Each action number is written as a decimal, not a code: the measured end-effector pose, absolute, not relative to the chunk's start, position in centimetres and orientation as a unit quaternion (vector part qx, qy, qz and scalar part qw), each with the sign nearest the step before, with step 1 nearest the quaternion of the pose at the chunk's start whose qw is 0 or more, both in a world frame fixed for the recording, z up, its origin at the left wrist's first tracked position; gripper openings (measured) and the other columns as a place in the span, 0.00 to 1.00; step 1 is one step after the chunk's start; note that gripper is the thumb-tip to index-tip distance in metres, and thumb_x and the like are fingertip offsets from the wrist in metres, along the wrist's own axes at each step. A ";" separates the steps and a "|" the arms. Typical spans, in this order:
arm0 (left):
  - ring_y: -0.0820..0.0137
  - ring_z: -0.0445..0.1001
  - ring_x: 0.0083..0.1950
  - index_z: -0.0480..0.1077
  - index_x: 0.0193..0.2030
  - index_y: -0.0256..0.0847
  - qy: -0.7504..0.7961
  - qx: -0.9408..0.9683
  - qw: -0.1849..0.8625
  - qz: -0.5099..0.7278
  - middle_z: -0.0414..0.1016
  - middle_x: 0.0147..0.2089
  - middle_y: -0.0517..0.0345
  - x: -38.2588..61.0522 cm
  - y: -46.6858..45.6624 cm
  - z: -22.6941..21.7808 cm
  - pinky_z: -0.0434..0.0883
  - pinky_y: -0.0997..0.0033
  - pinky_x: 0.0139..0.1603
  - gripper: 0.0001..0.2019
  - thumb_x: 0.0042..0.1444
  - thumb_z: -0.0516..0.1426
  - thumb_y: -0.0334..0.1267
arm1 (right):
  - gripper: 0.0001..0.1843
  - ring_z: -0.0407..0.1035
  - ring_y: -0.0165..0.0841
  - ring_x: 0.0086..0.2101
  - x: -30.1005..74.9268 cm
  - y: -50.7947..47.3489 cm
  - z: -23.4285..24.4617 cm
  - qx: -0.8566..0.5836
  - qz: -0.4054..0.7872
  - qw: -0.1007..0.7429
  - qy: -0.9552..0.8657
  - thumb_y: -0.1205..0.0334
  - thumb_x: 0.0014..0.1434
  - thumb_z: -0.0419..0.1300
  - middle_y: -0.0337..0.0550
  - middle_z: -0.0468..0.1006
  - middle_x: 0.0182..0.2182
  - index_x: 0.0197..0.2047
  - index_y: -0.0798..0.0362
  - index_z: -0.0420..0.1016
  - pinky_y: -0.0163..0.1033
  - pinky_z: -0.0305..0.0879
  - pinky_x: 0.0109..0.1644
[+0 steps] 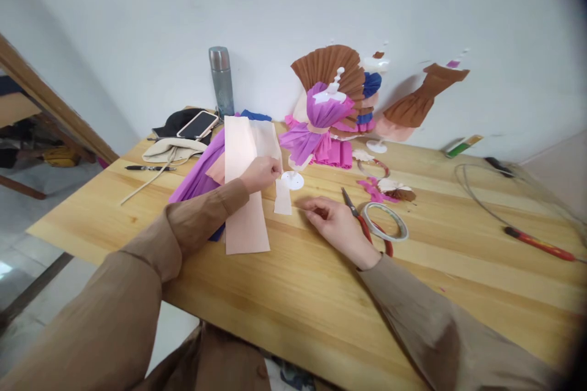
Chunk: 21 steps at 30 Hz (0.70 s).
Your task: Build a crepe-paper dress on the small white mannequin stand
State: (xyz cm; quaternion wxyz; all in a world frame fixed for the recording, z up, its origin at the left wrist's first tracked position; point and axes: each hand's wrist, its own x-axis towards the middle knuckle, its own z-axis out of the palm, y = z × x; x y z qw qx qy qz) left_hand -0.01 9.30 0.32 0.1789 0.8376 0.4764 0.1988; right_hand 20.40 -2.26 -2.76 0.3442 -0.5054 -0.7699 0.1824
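Observation:
My left hand [262, 175] is closed over the right edge of a long pale-pink crepe paper strip [245, 220]; what its fingers hold is hidden. Just below its knuckles is a small cut piece of pale paper [283, 198], beside a round white stand base [293, 181]. To the right, my right hand [337, 225] hovers low over the table with bent fingers, thumb and forefinger apart, nothing visible between them. Scissors with red handles [352, 203] lie partly behind that hand, touching a roll of white tape [389, 221]. A small mannequin wears a purple crepe paper dress [316, 116].
Behind stand a brown pleated paper fan [328, 67] and a brown paper dress [419, 98]. A thermos [222, 82], phone [198, 125], cap [177, 122] and pen [149, 168] are at back left. Right are a red-handled tool with cable [539, 244] and paper scraps [385, 189].

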 end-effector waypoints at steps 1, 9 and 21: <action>0.70 0.74 0.36 0.74 0.28 0.37 0.477 0.836 0.186 0.199 0.78 0.34 0.55 -0.1 9.3 0.1 0.69 0.72 0.43 0.07 0.51 0.55 0.26 | 0.11 0.76 0.34 0.31 20.3 -2.1 -3.0 -0.507 0.181 0.341 -0.771 0.69 0.57 0.54 0.43 0.83 0.32 0.36 0.52 0.78 0.39 0.74 0.36; 0.69 0.71 0.33 0.73 0.24 0.37 0.473 0.830 0.223 0.196 0.74 0.28 0.58 0.2 7.8 -0.6 0.69 0.70 0.43 0.04 0.48 0.60 0.31 | 0.11 0.75 0.37 0.42 18.5 -2.7 -2.3 -0.466 0.151 0.249 -0.836 0.67 0.60 0.57 0.48 0.78 0.44 0.45 0.52 0.78 0.41 0.71 0.45; 0.72 0.71 0.30 0.78 0.36 0.33 0.492 0.760 0.340 0.254 0.74 0.28 0.59 3.0 10.3 -1.7 0.67 0.73 0.34 0.11 0.44 0.64 0.36 | 0.09 0.71 0.37 0.28 23.7 -4.0 0.5 -0.658 0.013 0.061 -0.751 0.64 0.60 0.55 0.50 0.78 0.31 0.30 0.54 0.74 0.39 0.53 0.28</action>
